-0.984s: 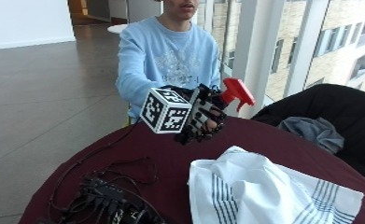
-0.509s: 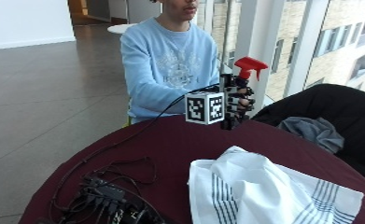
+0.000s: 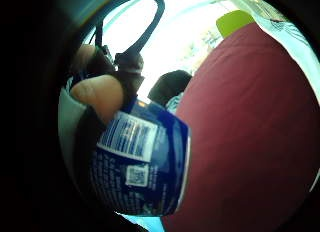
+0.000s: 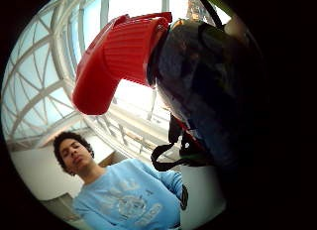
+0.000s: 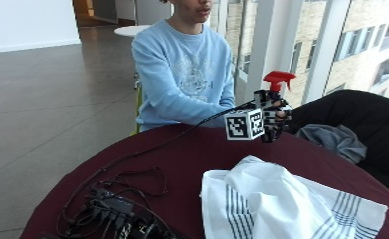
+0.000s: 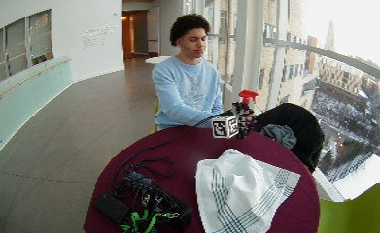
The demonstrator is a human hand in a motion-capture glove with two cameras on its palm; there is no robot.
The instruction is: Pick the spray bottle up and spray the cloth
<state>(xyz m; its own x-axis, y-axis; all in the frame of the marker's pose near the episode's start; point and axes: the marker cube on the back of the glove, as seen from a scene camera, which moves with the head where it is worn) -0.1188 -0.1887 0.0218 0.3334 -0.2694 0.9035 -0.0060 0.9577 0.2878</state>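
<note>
the fingers (image 5: 281, 115) of the gloved right hand (image 5: 271, 118) are curled round the spray bottle (image 5: 274, 94), holding it upright and lifted clear of the desk (image 5: 181, 149). in the outside view the red trigger head (image 5: 277, 78) stands above the hand, at the far side of the desk in front of the seated person. from the little finger side palm view the bottle's blue labelled body (image 3: 142, 167) sits close against the palm with a bare fingertip (image 3: 97, 94) wrapped over it, and the maroon desk shows below its base, so nothing props it but the grip. which way the nozzle points is hard to tell; it does not look aimed down at the cloth.

the cloth (image 5: 280, 204), white with dark stripes, lies bunched on the near part of the desk, well apart from the bottle. holding the bottle high and upright probably keeps the trigger within reach and leaves the hand free to tilt the nozzle toward the cloth; that looks like the step in hand, with spraying not yet done.

between the hand and the cloth is bare maroon desk, open room to bring the bottle closer. a tangle of black cables and boxes (image 5: 114, 209) sits near the desk's edge on the other side, away from that path. a dark chair with a grey garment (image 5: 333, 139) stands just beyond the desk's rim beside the hand, the nearest thing to brush.
</note>
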